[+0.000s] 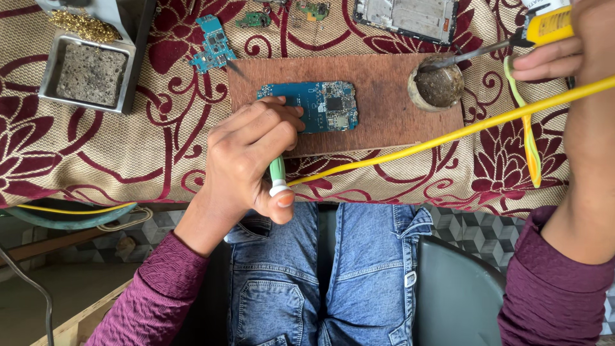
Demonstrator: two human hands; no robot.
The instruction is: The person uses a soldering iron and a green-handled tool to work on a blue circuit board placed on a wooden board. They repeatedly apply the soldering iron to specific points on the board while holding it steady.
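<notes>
Your left hand [253, 157] sits at the centre of the frame, fingers curled together around a green-and-white tool handle [277, 177], with the thumb pressed on its white end. The fingertips rest on the left edge of a blue circuit board [323, 106], which lies flat on a brown wooden board [378, 128] just above centre. What the tool's tip is doing under your fingers cannot be told.

Your right hand [564, 48] is at the upper right corner, fingers closed around the yellow handle of a soldering iron [544, 27]. Its dark tip [448, 61] reaches left and down into a small round pot [435, 83] of brownish paste standing on the right end of the wooden board. A yellow cord [448, 136] runs from the right edge across the board's lower edge toward your left hand.

A second, smaller blue board [213, 43] lies on the patterned maroon-and-cream cloth [128, 147] at upper centre-left. A metal tray with a grey sponge [91, 74] sits at the upper left, brass wool [83, 25] behind it. A phone frame [407, 18] lies along the top edge.
</notes>
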